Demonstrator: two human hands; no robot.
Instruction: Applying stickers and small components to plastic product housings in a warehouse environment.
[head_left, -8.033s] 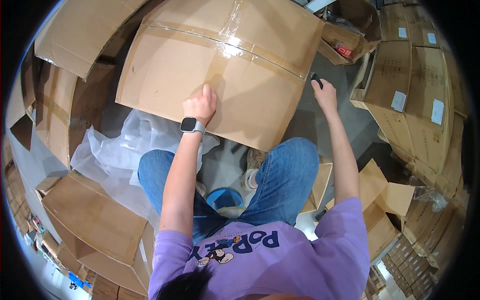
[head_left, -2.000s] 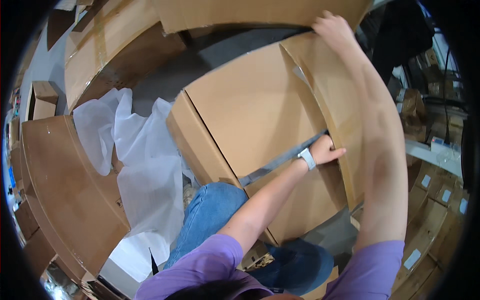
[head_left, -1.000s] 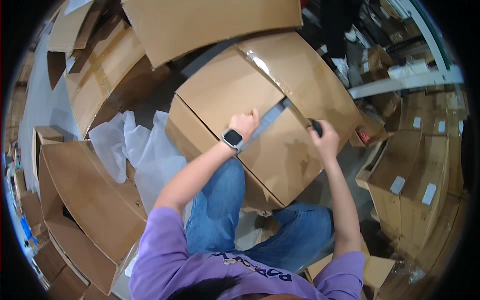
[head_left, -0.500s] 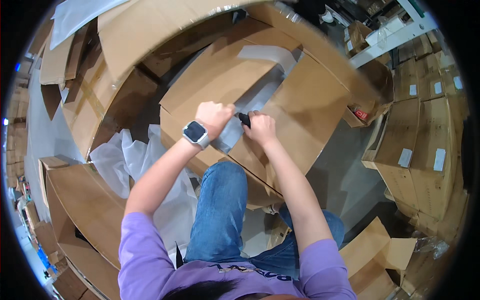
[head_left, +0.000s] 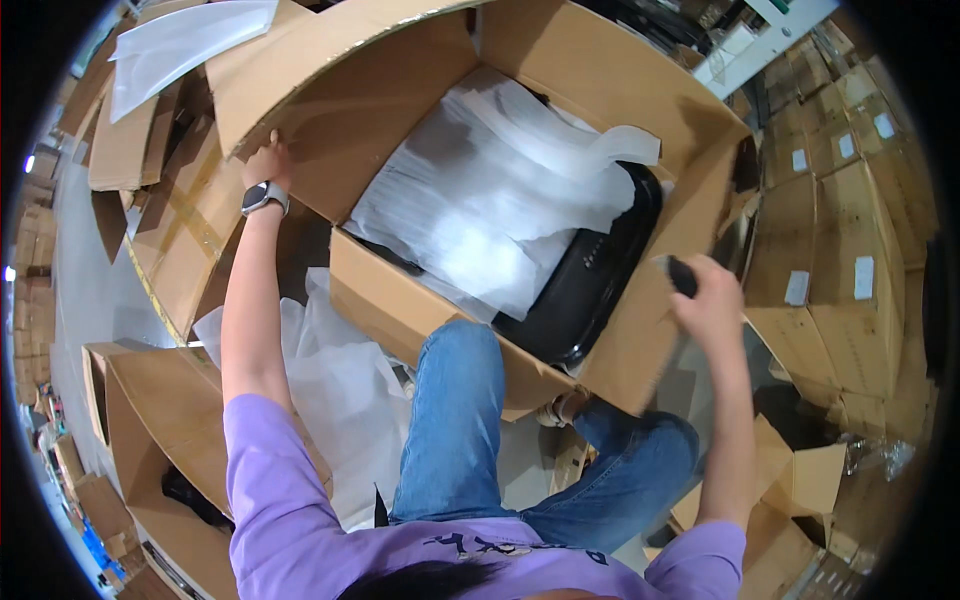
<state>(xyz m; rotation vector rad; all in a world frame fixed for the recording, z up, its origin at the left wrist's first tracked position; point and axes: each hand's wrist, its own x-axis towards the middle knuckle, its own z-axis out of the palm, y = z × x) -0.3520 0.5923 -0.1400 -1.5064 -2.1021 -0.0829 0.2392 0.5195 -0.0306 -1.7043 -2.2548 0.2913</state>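
Now, line by line:
Box: a large cardboard box (head_left: 400,300) stands open in front of the person's knees, its flaps folded outward on the left, far and right sides.
Contents: a black moulded item (head_left: 590,290) lies inside, toward the right, mostly covered by a white foam sheet (head_left: 490,200) that runs from the left wall across the middle.
Left hand: the left hand (head_left: 266,160) is at the far left, fingers curled over the edge of the left flap (head_left: 300,70), pressing it outward; a watch (head_left: 262,196) sits on the wrist.
Right hand: the right hand (head_left: 712,300) is at the box's right side, just beside the right flap, closed in a fist around a small dark tool (head_left: 682,276) whose end sticks out toward the box.
Near floor: white plastic wrap (head_left: 330,380) lies on the left beside the blue-jeaned legs.
Surroundings: flattened cardboard (head_left: 150,150) lies to the far left, and stacked cartons (head_left: 850,250) stand on the right.
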